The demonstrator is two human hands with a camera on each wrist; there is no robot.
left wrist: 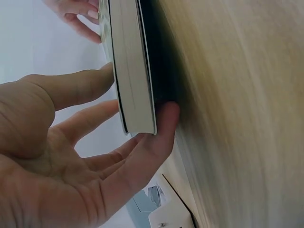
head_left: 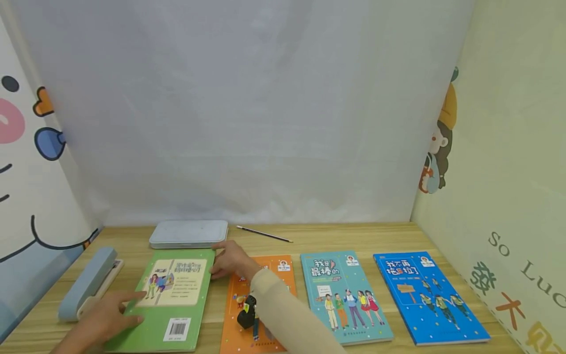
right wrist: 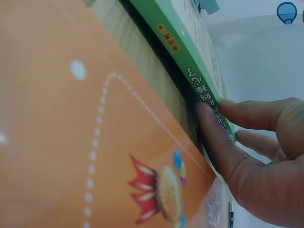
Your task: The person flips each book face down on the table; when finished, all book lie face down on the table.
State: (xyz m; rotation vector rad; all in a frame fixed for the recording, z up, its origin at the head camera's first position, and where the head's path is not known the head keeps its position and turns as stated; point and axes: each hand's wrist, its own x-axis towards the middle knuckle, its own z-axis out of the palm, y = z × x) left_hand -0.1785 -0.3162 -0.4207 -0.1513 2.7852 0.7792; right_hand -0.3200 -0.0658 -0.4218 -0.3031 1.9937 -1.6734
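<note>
Hands bracketing the green book [head_left: 173, 300] in the head view — left hand [head_left: 105, 319] lying with straight fingers on its near-left cover, right hand [head_left: 231, 260] pressing fingertips against its spine at the far-right corner. Lying back cover up on the wooden table [head_left: 353, 236], just left of the orange book [head_left: 258, 305], with the teal book [head_left: 342, 295] and blue book [head_left: 426, 295] spaced further right. Sitting behind: a flat grey case [head_left: 189, 233] and a pencil [head_left: 264, 234]; a pale blue stapler [head_left: 88, 282] resting to the left. Backing the table, a white curtain and cartoon-printed side walls.

Showing in the left wrist view: the book's page edge [left wrist: 133, 71] gripped lightly between thumb [left wrist: 161, 137] under the corner and fingers on the cover, corner apparently lifting slightly off the wood.

Showing in the right wrist view: the green spine [right wrist: 199, 71] with right fingertips [right wrist: 209, 123] wedging at its lower edge, thumb beneath — narrow pinch, not a full grasp.

Judging the step: squaring or raising the green book — next calling for a firmer two-sided hold before lifting or shifting it clear of its orange neighbour.
</note>
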